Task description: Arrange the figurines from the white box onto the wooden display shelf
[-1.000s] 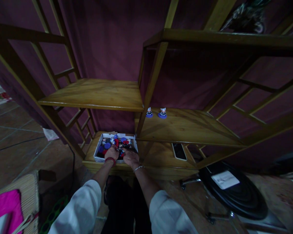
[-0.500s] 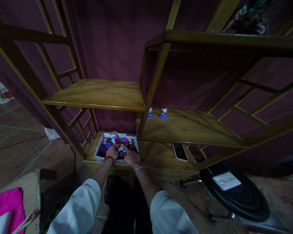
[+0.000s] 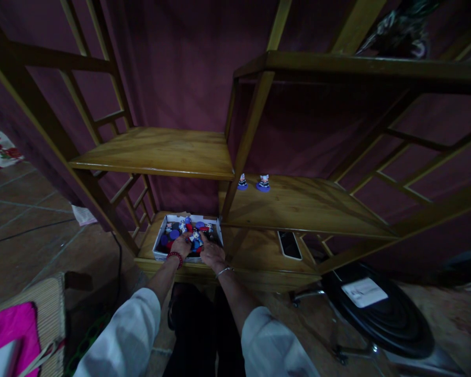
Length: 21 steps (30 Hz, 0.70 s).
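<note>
One left hand (image 3: 181,246), one right hand (image 3: 212,254), angled inward close together over the box (image 3: 159,255), grip unclear.

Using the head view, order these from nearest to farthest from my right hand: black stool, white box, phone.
1. White box: right at your right hand.
2. Phone: to the right, on the bottom shelf.
3. Black stool: farther right, beyond the phone.

Wooden shelving (image 3: 153,152) is standing before a maroon backdrop (image 3: 180,68); brown floor tiles (image 3: 27,220) are showing at left; dim light is prevailing.
</note>
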Available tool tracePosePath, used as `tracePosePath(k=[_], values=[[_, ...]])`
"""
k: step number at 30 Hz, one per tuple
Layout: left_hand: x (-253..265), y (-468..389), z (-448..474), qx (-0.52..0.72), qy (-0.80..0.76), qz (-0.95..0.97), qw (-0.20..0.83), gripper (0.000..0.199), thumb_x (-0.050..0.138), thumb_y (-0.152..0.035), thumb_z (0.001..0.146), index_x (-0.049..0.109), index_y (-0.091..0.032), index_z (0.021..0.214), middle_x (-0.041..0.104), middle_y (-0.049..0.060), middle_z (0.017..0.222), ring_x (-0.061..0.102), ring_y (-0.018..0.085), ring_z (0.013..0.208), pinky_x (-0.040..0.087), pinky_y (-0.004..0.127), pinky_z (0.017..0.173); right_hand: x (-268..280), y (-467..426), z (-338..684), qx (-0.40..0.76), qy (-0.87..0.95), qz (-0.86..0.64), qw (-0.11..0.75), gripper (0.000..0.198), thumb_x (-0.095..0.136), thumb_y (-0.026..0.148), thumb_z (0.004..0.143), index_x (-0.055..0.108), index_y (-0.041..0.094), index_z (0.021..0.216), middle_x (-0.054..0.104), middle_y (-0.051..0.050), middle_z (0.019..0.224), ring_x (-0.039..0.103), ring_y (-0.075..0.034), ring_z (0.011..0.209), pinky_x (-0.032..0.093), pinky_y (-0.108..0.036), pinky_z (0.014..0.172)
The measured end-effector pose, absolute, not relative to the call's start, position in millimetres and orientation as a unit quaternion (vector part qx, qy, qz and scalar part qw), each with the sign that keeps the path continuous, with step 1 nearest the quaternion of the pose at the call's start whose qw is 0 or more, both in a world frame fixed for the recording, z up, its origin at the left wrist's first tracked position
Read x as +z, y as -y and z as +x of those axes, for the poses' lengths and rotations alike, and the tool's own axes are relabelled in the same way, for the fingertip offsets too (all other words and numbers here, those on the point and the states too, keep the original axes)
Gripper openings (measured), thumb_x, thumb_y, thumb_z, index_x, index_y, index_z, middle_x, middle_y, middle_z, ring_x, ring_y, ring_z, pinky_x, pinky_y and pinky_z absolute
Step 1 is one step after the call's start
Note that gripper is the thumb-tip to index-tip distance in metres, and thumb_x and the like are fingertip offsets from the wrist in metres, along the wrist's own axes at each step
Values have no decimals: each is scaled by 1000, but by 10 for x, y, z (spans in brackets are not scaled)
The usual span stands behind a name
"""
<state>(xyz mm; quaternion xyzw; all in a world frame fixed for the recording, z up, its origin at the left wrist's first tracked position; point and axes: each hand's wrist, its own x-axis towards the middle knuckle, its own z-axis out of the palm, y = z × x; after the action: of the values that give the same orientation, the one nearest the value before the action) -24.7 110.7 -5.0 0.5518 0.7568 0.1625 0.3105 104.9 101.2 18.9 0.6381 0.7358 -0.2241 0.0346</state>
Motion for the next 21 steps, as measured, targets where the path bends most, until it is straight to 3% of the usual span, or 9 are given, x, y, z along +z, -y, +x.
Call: tracePosePath(k=[4, 10, 16, 21], values=[[-83, -1112, -263, 168, -737, 568, 327, 39, 41, -14, 78, 48, -23, 115, 65, 0, 91, 61, 8, 63, 45, 16, 60, 171, -1012, 1048, -227, -733, 641, 22, 61, 41, 22, 77, 18, 32, 132, 59, -2, 110, 55, -18, 98, 41, -28, 77], [-121, -1124, -273, 173, -727, 597, 292, 35, 44, -16, 76, 50, -24, 109, 61, 1, 106, 55, 11, 97, 39, 19, 82, 170, -1000, 1045, -235, -718, 655, 22, 44, 42, 22, 76, 37, 29, 120, 60, -2, 107, 56, -18, 98, 41, -29, 78], [-98, -1090, -233, 146, -729, 609, 277, 30, 45, -19, 76, 50, -22, 106, 63, 4, 97, 58, 15, 91, 42, 23, 78, 193, -995, 1034, -235, -728, 643, 26, 37, 40, 20, 75, 50, 32, 108, 58, 1, 111, 53, -17, 101, 41, -28, 78], [-65, -1069, -199, 115, -730, 616, 270, 36, 44, -22, 77, 47, -20, 113, 61, 9, 104, 56, 20, 97, 41, 30, 81, 189, -1007, 1021, -227, -733, 640, 44, 42, 40, 22, 75, 49, 32, 115, 56, -1, 114, 51, -20, 104, 41, -31, 79]])
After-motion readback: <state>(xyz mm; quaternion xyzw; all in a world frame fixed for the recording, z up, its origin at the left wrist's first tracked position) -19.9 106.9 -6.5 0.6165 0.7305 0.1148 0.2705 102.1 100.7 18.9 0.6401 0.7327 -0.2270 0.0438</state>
